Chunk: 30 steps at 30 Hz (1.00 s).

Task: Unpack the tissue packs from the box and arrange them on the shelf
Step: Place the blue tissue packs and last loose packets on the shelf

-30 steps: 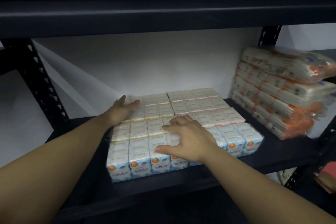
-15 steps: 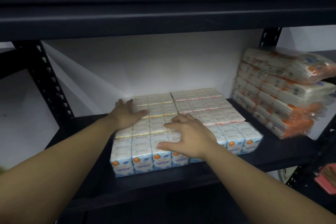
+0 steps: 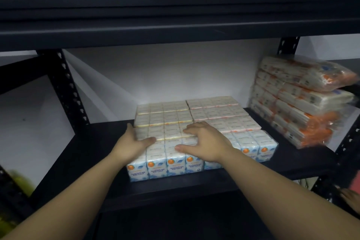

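Pushing the tissue packs (image 3: 194, 122) into a neat block on the shelf (image 3: 282, 173) looks like the step now. To do it well, both hands should press softly and evenly, so the rows slide together and none tips or pops up. The left hand (image 3: 132, 144) lies flat against the left side of the block, thumb on top, holding nothing. The right hand (image 3: 202, 142) rests on top near the front, fingers spread and bent a little, not gripping. More wrapped packs (image 3: 302, 101) sit stacked at the right.
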Each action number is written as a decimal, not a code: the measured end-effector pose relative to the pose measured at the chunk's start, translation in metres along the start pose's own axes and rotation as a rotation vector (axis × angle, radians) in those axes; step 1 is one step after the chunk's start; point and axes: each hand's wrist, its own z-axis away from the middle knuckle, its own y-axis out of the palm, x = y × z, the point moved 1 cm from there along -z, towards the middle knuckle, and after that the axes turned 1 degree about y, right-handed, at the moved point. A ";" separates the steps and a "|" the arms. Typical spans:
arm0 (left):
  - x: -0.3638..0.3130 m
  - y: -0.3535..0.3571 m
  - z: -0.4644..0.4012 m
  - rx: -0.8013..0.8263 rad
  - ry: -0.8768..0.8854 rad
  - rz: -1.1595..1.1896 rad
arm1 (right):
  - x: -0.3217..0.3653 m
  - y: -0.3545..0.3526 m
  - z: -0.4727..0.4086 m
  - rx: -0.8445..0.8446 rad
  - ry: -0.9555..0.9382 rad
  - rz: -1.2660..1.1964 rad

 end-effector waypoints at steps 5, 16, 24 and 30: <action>-0.005 0.003 0.001 0.023 0.031 0.069 | -0.001 0.000 -0.002 0.011 0.012 -0.001; -0.001 0.003 -0.001 0.063 0.054 0.103 | -0.003 0.000 -0.004 0.040 0.008 0.000; -0.025 -0.014 0.020 0.071 0.246 -0.445 | 0.002 -0.024 0.011 -0.168 -0.053 -0.015; -0.034 0.008 0.058 0.309 0.509 -0.802 | -0.041 -0.040 0.051 -0.003 0.066 0.161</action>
